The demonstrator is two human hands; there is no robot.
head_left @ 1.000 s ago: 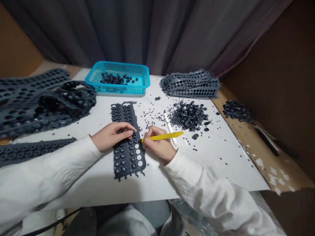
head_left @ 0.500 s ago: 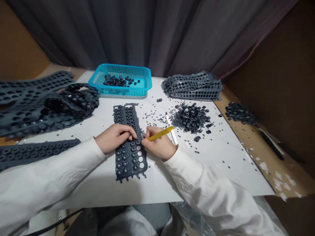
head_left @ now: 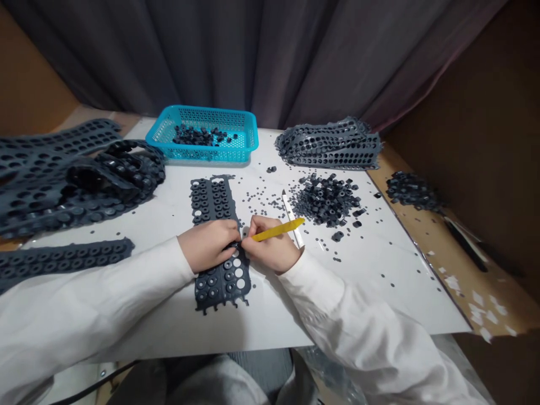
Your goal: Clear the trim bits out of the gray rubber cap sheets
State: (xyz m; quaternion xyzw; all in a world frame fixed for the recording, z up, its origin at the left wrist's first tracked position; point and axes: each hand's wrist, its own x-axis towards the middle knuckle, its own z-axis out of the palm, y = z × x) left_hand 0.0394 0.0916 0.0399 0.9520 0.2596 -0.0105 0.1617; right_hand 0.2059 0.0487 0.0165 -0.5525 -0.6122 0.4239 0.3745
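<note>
At the far left lie heaped dark rubber sheets (head_left: 71, 174) full of round holes, with a single strip (head_left: 63, 259) nearer the table's (head_left: 379, 281) front edge. Behind them stands a turquoise basket (head_left: 169, 135) holding small black rings. In the middle, flat on the white table, lies the rubber mat (head_left: 213, 202): dark grey, oblong, studded with rows of ring-shaped grommets, several sockets at its near right already showing white. The left hand (head_left: 208, 244) presses on it, fingers curled down against the surface. The right hand (head_left: 270, 250) pinches a yellow stick (head_left: 278, 229) like a pen, its tip at the mat's right edge. Further right: a white stick (head_left: 291, 214), a pile of loose rings (head_left: 327, 199), and stacked punched sheets (head_left: 331, 147). No writing is readable.
</note>
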